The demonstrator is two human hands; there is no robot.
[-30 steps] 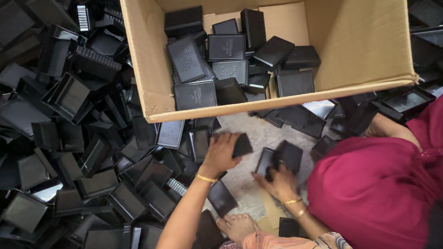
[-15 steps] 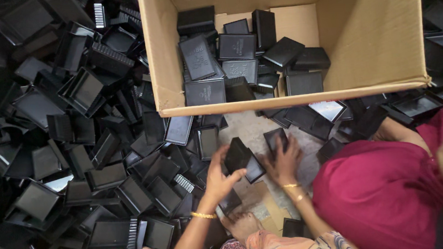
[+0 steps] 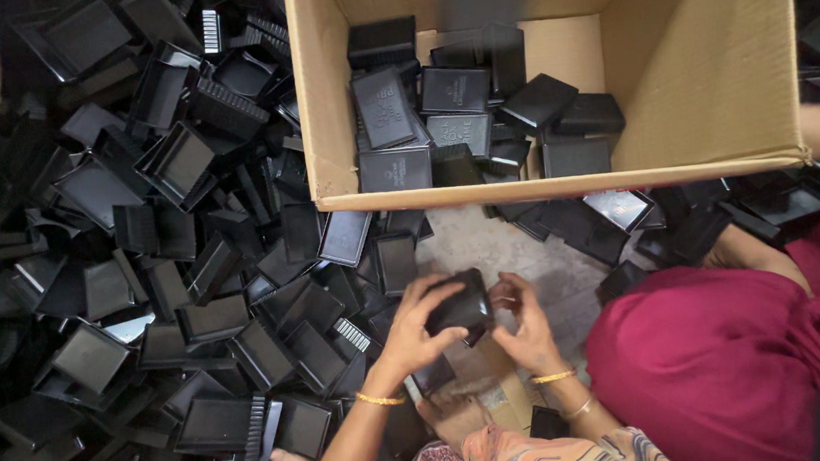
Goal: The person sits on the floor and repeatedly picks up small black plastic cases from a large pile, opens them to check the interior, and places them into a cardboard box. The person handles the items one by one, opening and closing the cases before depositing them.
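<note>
Gripping 1 small black plastic box (image 3: 460,307) between my left hand (image 3: 414,335) and right hand (image 3: 527,331), I press evenly. Aligned edges should seat it squarely.

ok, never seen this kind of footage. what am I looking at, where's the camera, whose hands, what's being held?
There is no machine here: a person works with bare hands, filmed by one camera worn on the head and looking straight down. The left hand and right hand meet on one small black plastic case, fingers wrapped around it. Ahead stands an open cardboard box partly filled with similar black cases. A large heap of loose black trays covers the floor to the left. The magenta cloth at the right is clothing.
</note>
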